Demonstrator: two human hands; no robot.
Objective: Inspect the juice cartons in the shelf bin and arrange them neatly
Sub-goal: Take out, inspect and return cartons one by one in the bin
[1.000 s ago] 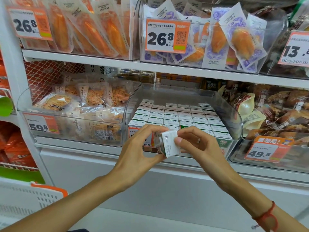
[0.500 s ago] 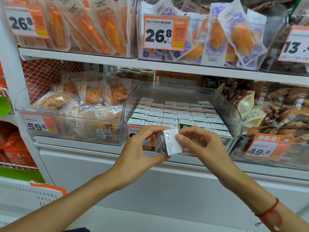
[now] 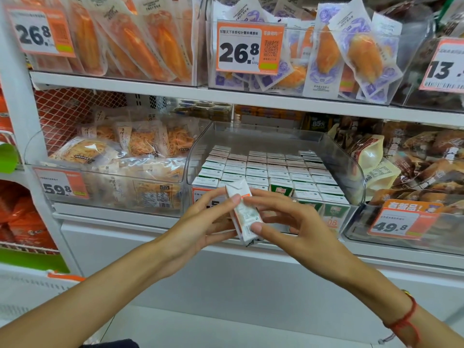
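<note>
A small white juice carton (image 3: pixel 243 213) with an orange patch stands nearly upright in front of the clear shelf bin (image 3: pixel 351 172), held between both hands. My left hand (image 3: pixel 200 222) grips its left side with fingers and thumb. My right hand (image 3: pixel 288 222) pinches its right side, thumb near the bottom and fingertips near the top. Inside the bin, several rows of small white-topped cartons (image 3: pixel 266 169) stand packed in a grid. One carton with a green face (image 3: pixel 280 189) shows at the front row, where there is a gap.
A bin of shredded snack packs (image 3: pixel 120 159) sits to the left, a bin of brown snack packs (image 3: pixel 414 172) to the right. Orange price tags hang on the bin fronts. The upper shelf (image 3: pixel 226 92) with hanging packets overhangs the bin. A white basket (image 3: pixel 25 290) stands lower left.
The carton has been turned from lying sideways to nearly upright between my hands, and both hands have shifted their fingers along its sides. The camera has moved slightly.
</note>
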